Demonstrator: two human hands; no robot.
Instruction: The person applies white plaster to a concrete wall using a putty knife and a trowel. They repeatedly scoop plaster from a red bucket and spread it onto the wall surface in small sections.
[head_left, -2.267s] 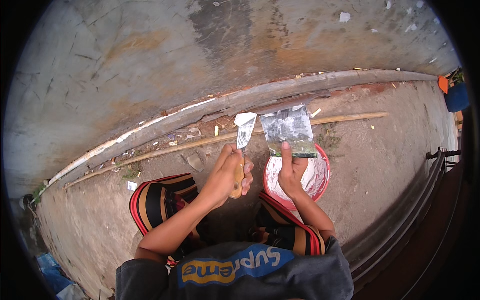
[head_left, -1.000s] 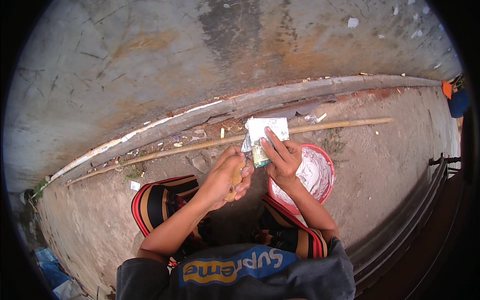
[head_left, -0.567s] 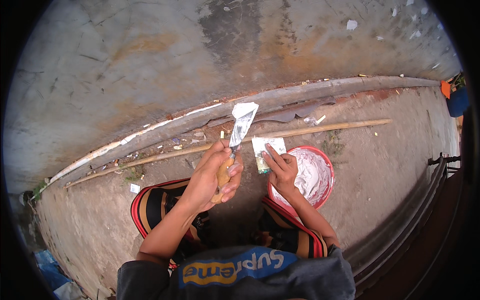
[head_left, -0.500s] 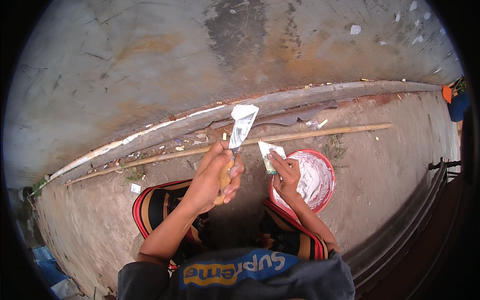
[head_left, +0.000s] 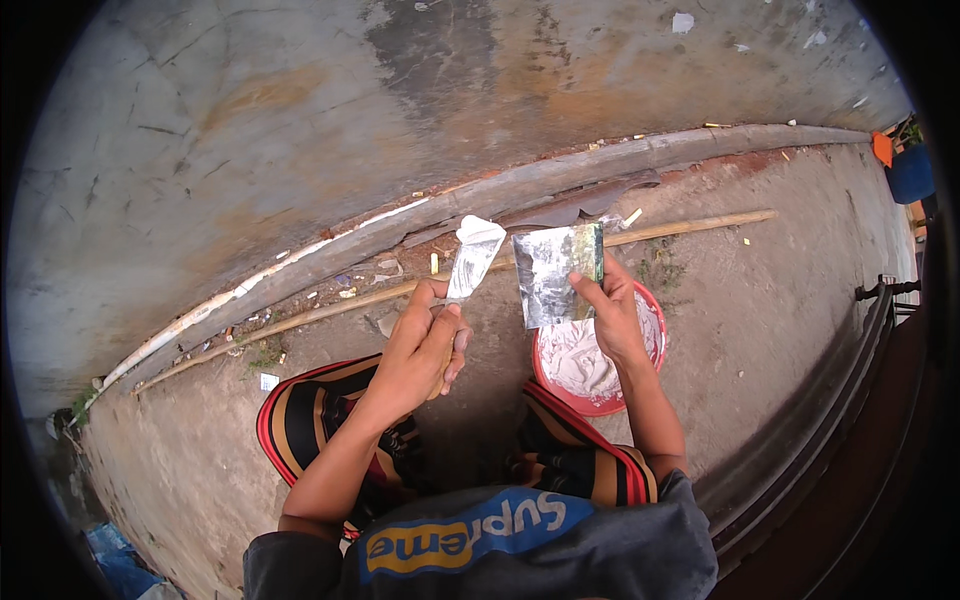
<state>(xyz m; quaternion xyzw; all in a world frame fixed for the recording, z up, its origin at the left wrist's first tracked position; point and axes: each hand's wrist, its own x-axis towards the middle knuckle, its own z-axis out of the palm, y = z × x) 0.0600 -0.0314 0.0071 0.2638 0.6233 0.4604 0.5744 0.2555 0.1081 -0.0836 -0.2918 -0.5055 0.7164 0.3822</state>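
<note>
My left hand (head_left: 415, 355) is closed round the handle of a putty knife, its blade (head_left: 472, 255) pointing up and coated with white paste. At the right, my right hand (head_left: 620, 320) grips a thin square plate (head_left: 548, 262) by its right side, thumb on the mottled grey, white-smeared face. The blade and plate are close but apart. Under the plate and right hand, a red round tub (head_left: 590, 402) holds creamy white paste, partly hidden.
A stained concrete wall (head_left: 260, 130) runs across the back, with a long wooden pole (head_left: 705, 221) and debris along its foot. My knees in striped trousers flank the low middle. Dark metal rails (head_left: 850, 390) stand at right; a blue barrel (head_left: 908, 172) is behind them.
My right hand has raised and turned the plate, so its broad grey face now shows. The knife, earlier behind the plate, is apart from it on the left.
</note>
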